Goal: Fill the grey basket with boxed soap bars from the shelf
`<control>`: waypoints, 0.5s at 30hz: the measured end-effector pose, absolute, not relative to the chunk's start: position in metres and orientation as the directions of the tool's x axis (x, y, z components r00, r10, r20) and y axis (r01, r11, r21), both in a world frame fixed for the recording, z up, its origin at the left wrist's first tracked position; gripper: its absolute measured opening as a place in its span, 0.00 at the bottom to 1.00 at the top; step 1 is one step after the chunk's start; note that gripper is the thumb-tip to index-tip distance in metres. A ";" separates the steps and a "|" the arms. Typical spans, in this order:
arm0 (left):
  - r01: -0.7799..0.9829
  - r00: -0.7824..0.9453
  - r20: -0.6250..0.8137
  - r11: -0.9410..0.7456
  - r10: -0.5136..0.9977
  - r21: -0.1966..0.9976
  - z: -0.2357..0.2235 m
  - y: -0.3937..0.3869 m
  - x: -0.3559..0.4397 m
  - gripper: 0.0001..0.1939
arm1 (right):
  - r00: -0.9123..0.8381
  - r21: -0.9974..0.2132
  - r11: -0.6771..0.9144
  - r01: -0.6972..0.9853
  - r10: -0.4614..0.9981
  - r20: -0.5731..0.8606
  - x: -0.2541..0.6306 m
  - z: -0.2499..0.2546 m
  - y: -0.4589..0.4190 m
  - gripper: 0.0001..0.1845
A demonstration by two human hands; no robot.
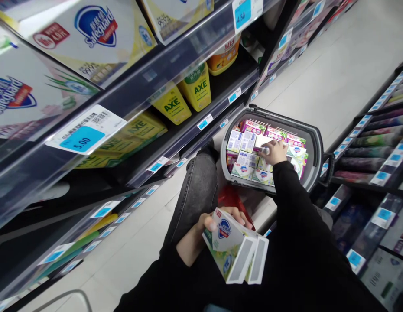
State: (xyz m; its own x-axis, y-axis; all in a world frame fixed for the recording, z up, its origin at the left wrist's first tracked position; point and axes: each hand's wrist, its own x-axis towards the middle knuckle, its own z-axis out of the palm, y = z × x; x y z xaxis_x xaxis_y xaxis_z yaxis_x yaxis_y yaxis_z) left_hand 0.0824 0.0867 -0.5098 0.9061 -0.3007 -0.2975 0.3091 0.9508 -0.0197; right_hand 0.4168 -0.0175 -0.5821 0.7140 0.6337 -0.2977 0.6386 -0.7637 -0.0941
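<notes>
My left hand (201, 229) is closed around a stack of white and green Safeguard soap boxes (235, 251), held low above my lap. My right hand (275, 151) reaches down into a grey shopping basket (313, 143) on the floor. Its fingers pinch a white soap box (261, 145) among several white, green and pink soap boxes packed inside the basket. My knee in dark jeans (198, 186) is between the shelf and the basket.
Shelves on the left carry large Safeguard soap boxes (91, 34), yellow AXE bottles (198, 86) and blue price tags (86, 138). More shelves with blue tags stand on the right (380, 173). A pale tiled aisle floor (334, 73) runs ahead. A red item (230, 197) lies under the basket.
</notes>
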 end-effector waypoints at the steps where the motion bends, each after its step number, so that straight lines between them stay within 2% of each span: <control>1: 0.310 0.911 -0.280 0.950 -0.302 -0.016 -0.508 0.086 0.084 0.28 | 0.670 -0.071 -0.724 0.686 0.667 -0.324 0.409 -0.581 -0.025 0.23; 5: 0.329 0.920 -0.222 0.944 -0.321 -0.005 -0.501 0.084 0.085 0.32 | 0.589 -0.036 -0.642 0.766 0.723 -0.362 0.384 -0.591 -0.042 0.31; 10: 0.311 0.922 -0.242 0.950 -0.304 -0.007 -0.501 0.081 0.086 0.34 | 0.677 -0.061 -0.733 0.677 0.654 -0.339 0.377 -0.608 -0.040 0.29; 15: 0.339 0.919 -0.232 0.940 -0.319 0.049 -0.495 0.082 0.098 0.37 | 0.702 -0.115 -0.763 0.636 0.634 -0.323 0.366 -0.615 -0.030 0.29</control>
State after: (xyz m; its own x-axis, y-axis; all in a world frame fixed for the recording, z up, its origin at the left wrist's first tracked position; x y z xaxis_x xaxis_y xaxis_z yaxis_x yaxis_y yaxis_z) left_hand 0.0977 0.0822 -0.4955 0.9189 -0.3192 -0.2317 0.3388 0.9396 0.0493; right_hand 0.3665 -0.0302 -0.6152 0.7020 0.6345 -0.3233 0.6363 -0.7628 -0.1154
